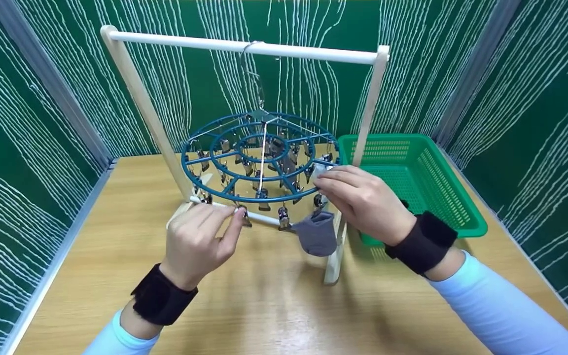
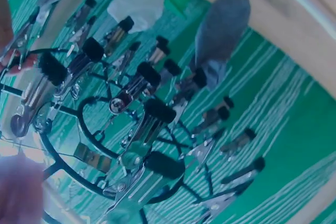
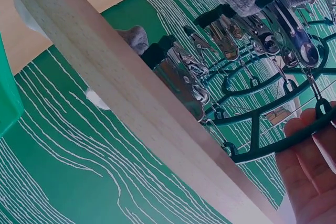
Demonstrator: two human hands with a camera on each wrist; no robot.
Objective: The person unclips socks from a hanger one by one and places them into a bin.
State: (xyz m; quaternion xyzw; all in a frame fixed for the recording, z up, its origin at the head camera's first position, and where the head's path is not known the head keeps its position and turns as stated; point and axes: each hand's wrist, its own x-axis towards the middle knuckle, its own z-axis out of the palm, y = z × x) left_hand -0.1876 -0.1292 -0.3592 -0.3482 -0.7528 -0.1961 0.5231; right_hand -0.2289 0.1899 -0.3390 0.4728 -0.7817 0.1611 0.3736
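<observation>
A round blue-green clip hanger (image 1: 284,199) with several metal clips hangs by its hook from a white rail. My left hand (image 1: 200,234) is at its near edge, thumb and forefinger pinching a clip (image 1: 247,221). On the right, my right hand (image 1: 368,197) grips the outer rim; in the right wrist view its fingers (image 3: 302,174) lie against that rim. Below this hand a grey sock (image 1: 316,236) dangles from a clip. Another grey sock (image 2: 223,30) and a white cloth (image 2: 142,3) hang among the clips in the left wrist view.
The stand has a white top rail (image 1: 313,52) and wooden posts (image 1: 138,101); the right post passes close behind my right hand. A green basket (image 1: 461,197) with dark items partly hidden by my hand sits at right on the wooden table (image 1: 264,305). Green white-streaked walls enclose three sides.
</observation>
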